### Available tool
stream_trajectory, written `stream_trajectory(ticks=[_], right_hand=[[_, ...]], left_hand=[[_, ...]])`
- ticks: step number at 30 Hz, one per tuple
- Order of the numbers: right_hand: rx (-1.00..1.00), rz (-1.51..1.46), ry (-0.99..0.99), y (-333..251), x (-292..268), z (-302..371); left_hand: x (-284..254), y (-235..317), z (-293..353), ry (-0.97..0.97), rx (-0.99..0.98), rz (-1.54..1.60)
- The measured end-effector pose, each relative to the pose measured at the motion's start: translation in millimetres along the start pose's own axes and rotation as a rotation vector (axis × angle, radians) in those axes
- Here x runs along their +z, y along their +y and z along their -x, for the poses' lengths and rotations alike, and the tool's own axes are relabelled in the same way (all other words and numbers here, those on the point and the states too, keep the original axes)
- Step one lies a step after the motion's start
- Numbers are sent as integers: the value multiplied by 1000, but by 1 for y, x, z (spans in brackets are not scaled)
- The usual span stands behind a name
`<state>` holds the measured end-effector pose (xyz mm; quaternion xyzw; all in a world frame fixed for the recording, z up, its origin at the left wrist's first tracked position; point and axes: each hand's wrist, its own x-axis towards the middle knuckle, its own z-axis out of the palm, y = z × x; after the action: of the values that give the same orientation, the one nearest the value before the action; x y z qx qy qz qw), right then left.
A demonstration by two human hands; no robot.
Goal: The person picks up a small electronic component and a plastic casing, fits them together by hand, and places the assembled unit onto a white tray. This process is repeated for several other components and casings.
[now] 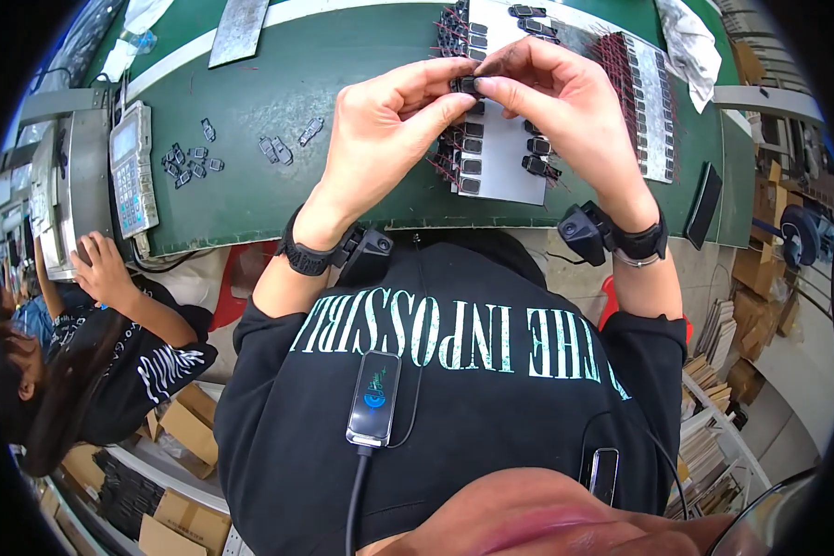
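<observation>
My left hand [389, 125] and my right hand [561, 97] meet above the green work surface [278, 102]. Their fingertips pinch one small black rectangular part [465, 86] between them. Right below the hands lies a grey tray [500, 157] carrying rows of the same black parts with thin red leads. Both wrists wear black bands with small black camera units.
Loose black parts [190, 165] lie scattered on the green surface at the left. A grey handheld controller [132, 167] sits at the left edge. Another tray of parts [644, 93] lies at the right. A second person [102, 324] sits at my left. Cardboard boxes [190, 431] stand below.
</observation>
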<state>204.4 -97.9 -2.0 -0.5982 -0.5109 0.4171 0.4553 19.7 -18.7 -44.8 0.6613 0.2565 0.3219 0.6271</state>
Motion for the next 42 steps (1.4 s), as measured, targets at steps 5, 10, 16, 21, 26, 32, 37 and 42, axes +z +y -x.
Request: stream_trajectory(ticks=[5, 10, 16, 21, 26, 32, 37, 42], right_hand=[[136, -133, -89, 0, -8, -2], [143, -115, -223, 5, -24, -14], [25, -23, -222, 0, -23, -9], [-26, 20, -160, -1, -20, 0], [-30, -19, -138, 3, -21, 4], [-95, 60, -112, 4, -20, 11], [-106, 53, -77, 14, -21, 19], [-11, -1, -213, 5, -27, 5]], left_hand=[[2, 2, -1, -8, 53, -9], [-1, 9, -6, -69, 26, -67], [-2, 13, -7, -119, -5, 3], [-2, 11, -8, -134, 4, 45], [2, 12, -7, -160, 7, 13], [5, 13, -3, -162, 44, 10], [9, 7, -2, -194, 47, -27], [6, 10, -2, -172, 74, -89]])
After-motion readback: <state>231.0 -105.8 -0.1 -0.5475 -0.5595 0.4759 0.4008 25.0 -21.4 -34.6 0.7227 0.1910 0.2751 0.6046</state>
